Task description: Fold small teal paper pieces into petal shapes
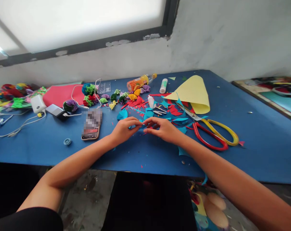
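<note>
**Both hands pinched on small blue paper piece, mid-table**

Surface: blue table (256,144), front edge near bottom of view, dark gap + stained floor below. Behind: white wall w/ peeling patches, dark-framed window (87,22) top left, bright and washed out. Second table or board w/ coloured items at far right, mostly cut off.

On table, left to right: bright paper flowers (12,93) piled at far left; white charger (38,103) w/ cables trailing; red sheet (63,94); phone (91,125) lying flat, screen blurred; small round grey cap (67,141) just left of phone. Centre back: folded paper fans and pom-poms in green, purple, yellow; orange bottle (138,82) on its side; glue stick (163,85) beside it. Red + teal scraps (159,110) scattered thick behind hands. Yellow sheet (193,93) curled into cone shape, right of centre. Scissors (212,131), one red handle, one yellow, lying flat just right of right hand, not touched.

Grip: left hand (122,130) and right hand (163,128) meet at table centre, fingertips nearly touching. Blue paper piece (138,125) held between them, low over table surface. Left thumb + forefinger closed on its left end; right fingers curled, closed on its right end. Piece small, mostly hidden by fingers; shape and folds – can't tell. Both forearms bare, reaching in from bottom corners.
</note>
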Action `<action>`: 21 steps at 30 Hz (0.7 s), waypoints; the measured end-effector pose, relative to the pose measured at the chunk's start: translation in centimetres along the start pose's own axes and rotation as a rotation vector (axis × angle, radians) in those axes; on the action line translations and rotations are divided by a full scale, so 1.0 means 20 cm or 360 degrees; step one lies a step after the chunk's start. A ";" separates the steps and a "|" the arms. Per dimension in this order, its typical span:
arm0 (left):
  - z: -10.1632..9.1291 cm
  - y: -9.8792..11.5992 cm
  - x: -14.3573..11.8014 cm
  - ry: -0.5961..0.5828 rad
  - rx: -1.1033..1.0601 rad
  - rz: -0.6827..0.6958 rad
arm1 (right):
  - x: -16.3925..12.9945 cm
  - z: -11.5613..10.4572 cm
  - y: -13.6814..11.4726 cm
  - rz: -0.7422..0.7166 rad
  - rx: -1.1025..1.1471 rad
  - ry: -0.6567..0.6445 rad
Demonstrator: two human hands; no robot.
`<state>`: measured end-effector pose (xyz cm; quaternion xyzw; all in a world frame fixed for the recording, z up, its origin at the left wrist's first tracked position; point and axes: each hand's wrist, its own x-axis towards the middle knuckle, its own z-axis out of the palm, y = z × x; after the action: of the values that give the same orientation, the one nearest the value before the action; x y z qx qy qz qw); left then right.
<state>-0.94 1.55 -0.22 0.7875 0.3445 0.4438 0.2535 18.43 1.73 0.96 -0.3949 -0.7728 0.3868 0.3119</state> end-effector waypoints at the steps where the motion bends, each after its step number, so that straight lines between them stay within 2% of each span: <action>1: 0.00 0.01 0.00 -0.0038 -0.0016 0.0000 | -0.01 -0.01 -0.01 0.0000 -0.0001 -0.0016; 3: 0.00 0.03 0.00 -0.0116 -0.0150 -0.0166 | -0.01 -0.03 -0.04 0.0030 0.0013 -0.0066; 6: 0.00 0.05 0.00 -0.0285 -0.0397 -0.0564 | -0.01 -0.04 -0.08 0.0122 -0.0098 -0.0221; 9: -0.02 0.04 -0.03 -0.0492 -0.0274 -0.0751 | 0.01 -0.02 -0.08 0.0130 -0.0335 -0.0411; 11: -0.03 0.03 -0.05 -0.0578 0.0013 -0.0671 | 0.02 0.00 -0.05 -0.0004 -0.0497 -0.0497; 14: -0.04 0.02 -0.09 -0.0600 0.0366 -0.0400 | 0.03 0.03 -0.01 -0.0328 -0.0715 -0.0527; 17: -0.04 0.01 -0.12 -0.0582 0.0462 -0.0236 | 0.02 0.03 0.04 -0.0559 -0.0756 -0.0481; 21: -0.03 0.00 -0.14 -0.0522 0.0495 -0.0076 | 0.00 0.02 0.08 -0.0742 -0.0687 -0.0379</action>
<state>-2.55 -0.59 -1.44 0.8703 0.3815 0.2451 0.1922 18.69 2.29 -0.65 -0.2164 -0.9374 0.1759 0.2088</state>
